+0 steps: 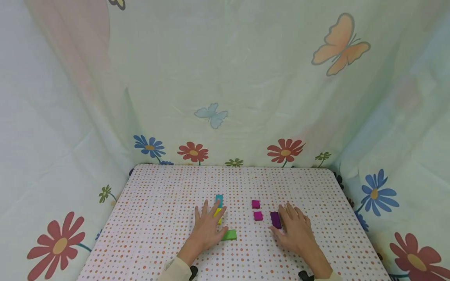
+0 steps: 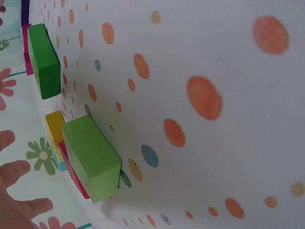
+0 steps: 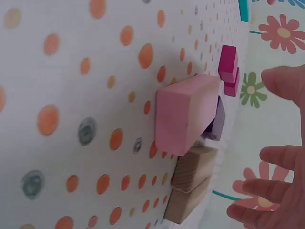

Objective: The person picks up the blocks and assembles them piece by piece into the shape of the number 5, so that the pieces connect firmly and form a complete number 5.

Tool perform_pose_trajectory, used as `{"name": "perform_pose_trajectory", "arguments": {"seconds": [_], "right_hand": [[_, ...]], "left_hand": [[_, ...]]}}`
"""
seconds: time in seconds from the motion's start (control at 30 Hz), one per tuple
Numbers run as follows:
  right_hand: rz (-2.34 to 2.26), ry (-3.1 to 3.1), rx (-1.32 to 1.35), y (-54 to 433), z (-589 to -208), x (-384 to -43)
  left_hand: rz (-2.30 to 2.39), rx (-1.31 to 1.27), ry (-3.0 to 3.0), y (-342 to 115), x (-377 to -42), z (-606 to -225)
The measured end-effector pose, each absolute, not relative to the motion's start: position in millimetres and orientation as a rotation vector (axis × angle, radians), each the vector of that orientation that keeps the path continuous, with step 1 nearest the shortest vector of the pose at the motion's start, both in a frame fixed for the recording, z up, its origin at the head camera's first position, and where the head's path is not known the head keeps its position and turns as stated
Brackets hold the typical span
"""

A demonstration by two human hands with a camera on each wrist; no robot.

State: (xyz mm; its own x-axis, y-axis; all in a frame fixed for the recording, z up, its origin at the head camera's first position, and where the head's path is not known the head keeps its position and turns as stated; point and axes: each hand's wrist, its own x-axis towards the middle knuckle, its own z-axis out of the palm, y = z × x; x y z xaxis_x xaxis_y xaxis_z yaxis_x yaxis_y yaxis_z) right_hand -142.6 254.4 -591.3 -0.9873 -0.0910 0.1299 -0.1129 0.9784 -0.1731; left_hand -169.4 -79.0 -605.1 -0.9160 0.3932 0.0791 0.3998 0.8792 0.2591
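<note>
In the head view, my left hand (image 1: 206, 231) hovers with spread fingers over a blue block (image 1: 219, 198), a yellow block (image 1: 218, 215) and a green block (image 1: 230, 235). The left wrist view reveals a light green block (image 2: 93, 160), a red block (image 2: 74, 169) and a dark green block (image 2: 44, 59) beneath it. My right hand (image 1: 295, 232), fingers loosely extended, is beside a dark purple block (image 1: 275, 220). Under that hand the right wrist view has a pink block (image 3: 186, 114) and two wooden blocks (image 3: 195, 167). Neither hand grips anything.
Two magenta blocks (image 1: 258, 216) lie between the hands, one behind the other. The dotted tabletop (image 1: 168, 187) ends at a flower-printed curtain (image 1: 239, 128) behind it, with more curtain on both sides.
</note>
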Motion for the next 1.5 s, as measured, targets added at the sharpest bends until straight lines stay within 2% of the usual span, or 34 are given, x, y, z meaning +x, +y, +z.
{"name": "perform_pose_trajectory", "arguments": {"seconds": [1.5], "right_hand": [[0.278,-2.966,-0.079,280,-619,-123]], "left_hand": [[-0.478,-0.503,-3.025,-82,-170,-620]]}}
